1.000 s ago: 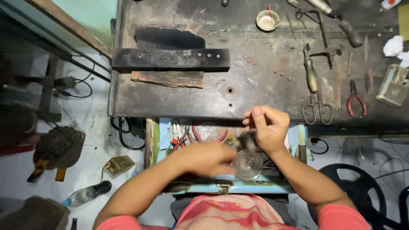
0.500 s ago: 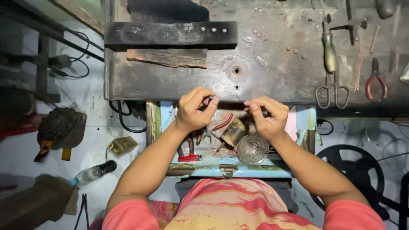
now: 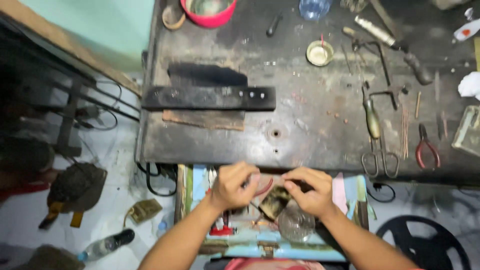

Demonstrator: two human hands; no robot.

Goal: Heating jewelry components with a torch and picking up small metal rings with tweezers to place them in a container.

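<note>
Fingertip work is under way over an open pale-blue drawer (image 3: 200,190) set just below the near edge of the dark workbench (image 3: 310,125). We hold a small dark, brownish block (image 3: 275,201) between both hands above the drawer; what it is made of we cannot tell. The left hand (image 3: 232,186) is curled, its fingers closed to a narrow pinch at the block's left end, though what exactly sits between thumb and forefinger is hidden. The right hand (image 3: 310,192) closes over the block's far right corner, fingers bent and in contact with it.

For good control we judge it best to keep both wrists low and steadied against the drawer rim, and to keep the piece over the drawer so anything dropped lands inside it. A clear glass jar (image 3: 296,226) lies just near of the block; elbows should stay clear of it.

On the bench, well apart, lie scissors (image 3: 377,145) and red-handled pliers (image 3: 427,147) to the right, a small round tin (image 3: 320,52) farther off, a long black bar (image 3: 210,97) to the left, and a red bowl (image 3: 210,12) at the far edge.
</note>
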